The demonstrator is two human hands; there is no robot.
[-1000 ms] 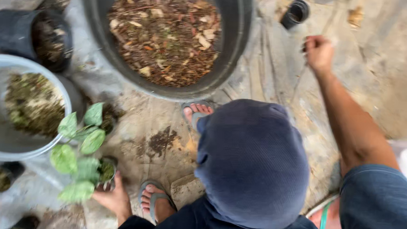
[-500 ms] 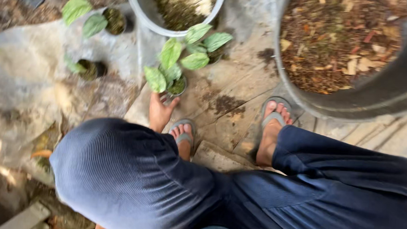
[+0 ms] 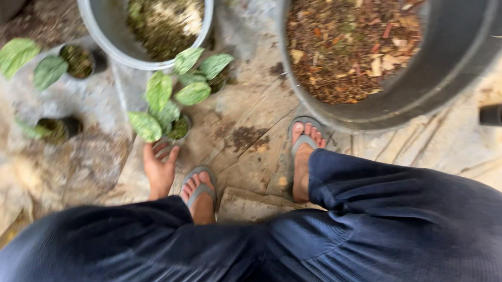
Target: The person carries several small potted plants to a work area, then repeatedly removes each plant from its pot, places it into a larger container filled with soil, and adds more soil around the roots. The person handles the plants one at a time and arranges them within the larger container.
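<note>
Stone ground (image 3: pixel 245 152) carries potted plants (image 3: pixel 170 115), bucket (image 3: pixel 98 21), tub (image 3: pixel 446 70).

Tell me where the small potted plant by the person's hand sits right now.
In the head view, the small potted plant stands left of centre on the ground, just below the light grey bucket, with the left hand touching its pot.
</note>
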